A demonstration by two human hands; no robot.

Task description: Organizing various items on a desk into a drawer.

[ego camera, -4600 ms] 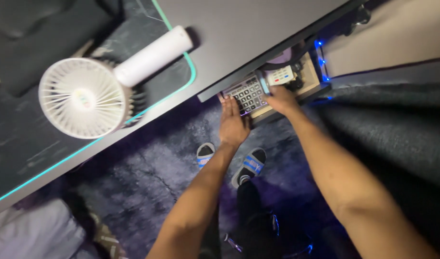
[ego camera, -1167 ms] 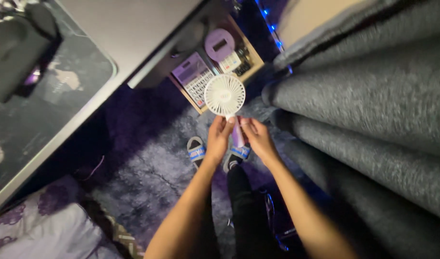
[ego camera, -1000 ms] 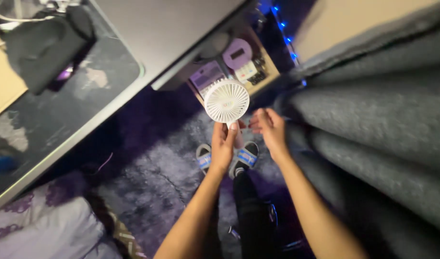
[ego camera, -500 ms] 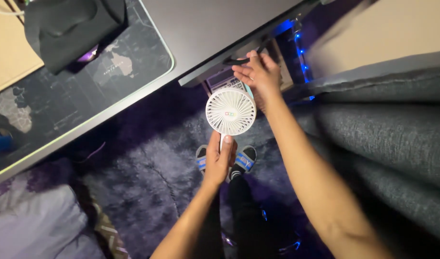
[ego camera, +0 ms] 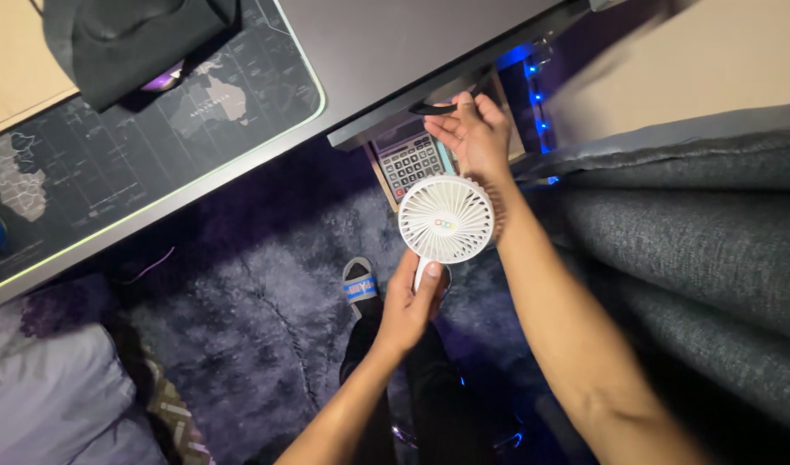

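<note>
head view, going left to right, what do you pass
pillow → desk mat → sandal → left hand → fan → right hand → grey couch

There are two hands, the left (ego camera: 405,310) and the right (ego camera: 474,138), one fan (ego camera: 446,219), one calculator (ego camera: 409,162), one desk (ego camera: 412,34), one desk mat (ego camera: 111,164), one sandal (ego camera: 358,284), one rug (ego camera: 248,319) and one black cloth (ego camera: 136,34).

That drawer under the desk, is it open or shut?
Open. The drawer sticks out past the desk edge, with a calculator showing inside; the right hand grips its dark handle.
</note>
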